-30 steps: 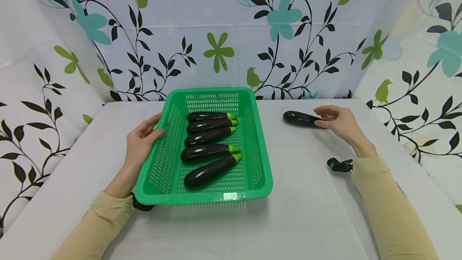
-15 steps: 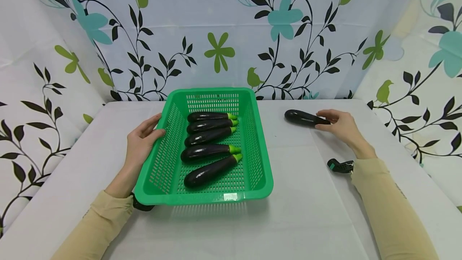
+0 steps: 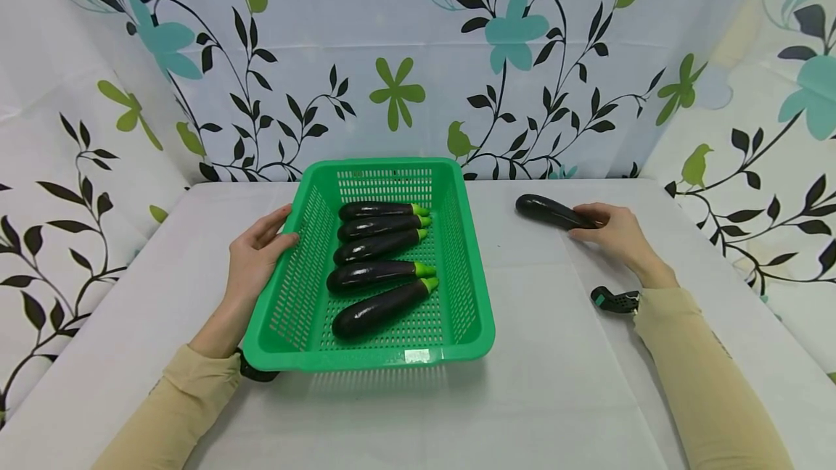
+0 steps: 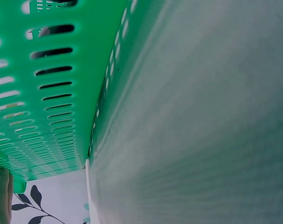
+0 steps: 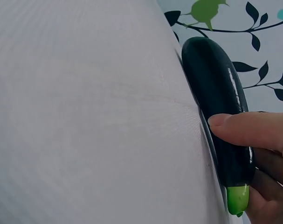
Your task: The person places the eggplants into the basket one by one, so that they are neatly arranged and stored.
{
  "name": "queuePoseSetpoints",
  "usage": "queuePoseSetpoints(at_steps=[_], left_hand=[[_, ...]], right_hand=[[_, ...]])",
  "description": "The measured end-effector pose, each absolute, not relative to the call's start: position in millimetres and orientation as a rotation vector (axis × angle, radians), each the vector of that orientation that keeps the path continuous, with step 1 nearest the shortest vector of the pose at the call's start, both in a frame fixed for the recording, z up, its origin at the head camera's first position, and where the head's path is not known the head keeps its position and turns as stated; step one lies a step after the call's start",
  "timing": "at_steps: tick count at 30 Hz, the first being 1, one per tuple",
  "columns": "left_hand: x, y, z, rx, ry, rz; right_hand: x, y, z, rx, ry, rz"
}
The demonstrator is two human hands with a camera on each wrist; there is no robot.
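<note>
My right hand [image 3: 617, 236] grips the stem half of a dark purple eggplant [image 3: 546, 210] at the back right of the table. In the right wrist view the thumb lies along one side of this eggplant [image 5: 211, 79], the fingers curl behind it, and its green stem end points down. A green plastic basket [image 3: 366, 363] stands left of centre, with several glossy eggplants [image 3: 379, 273] lying side by side in it, green ends to the right. With thumb and fingers, my left hand [image 3: 256, 256] holds the basket's left rim. The left wrist view shows the slotted basket wall [image 4: 52, 116] close up.
White cloth covers the table [image 3: 548, 383], and a curtain [image 3: 418, 20] patterned with leaves and flowers hangs along its back and sides. A dark wrist device [image 3: 614, 300] sits by the right sleeve; another pokes out under the basket's near left corner.
The right fingers have settled around the eggplant's stem half, and the eggplant has shifted slightly right. The left hand and the basket stay where they were.
</note>
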State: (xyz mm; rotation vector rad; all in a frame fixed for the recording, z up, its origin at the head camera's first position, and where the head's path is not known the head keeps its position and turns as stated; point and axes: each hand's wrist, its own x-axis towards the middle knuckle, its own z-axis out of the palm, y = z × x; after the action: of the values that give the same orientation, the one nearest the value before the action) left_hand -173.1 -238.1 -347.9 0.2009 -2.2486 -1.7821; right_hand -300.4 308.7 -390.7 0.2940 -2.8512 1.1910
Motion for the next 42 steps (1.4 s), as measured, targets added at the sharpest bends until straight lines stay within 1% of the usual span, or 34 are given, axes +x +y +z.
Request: queuePoseSetpoints(at_steps=[29,42], left_hand=[[-172.7,-238.9,-347.1,0.183,-2.237,-1.798],[-173.4,-239.4,-347.1,0.185,-2.234,-1.804]], right_hand=[[-300.8,307.3,-393.6,0.276,-2.839,1.217],[-297.7,297.4,-379.0,0.267,-2.844,1.289]])
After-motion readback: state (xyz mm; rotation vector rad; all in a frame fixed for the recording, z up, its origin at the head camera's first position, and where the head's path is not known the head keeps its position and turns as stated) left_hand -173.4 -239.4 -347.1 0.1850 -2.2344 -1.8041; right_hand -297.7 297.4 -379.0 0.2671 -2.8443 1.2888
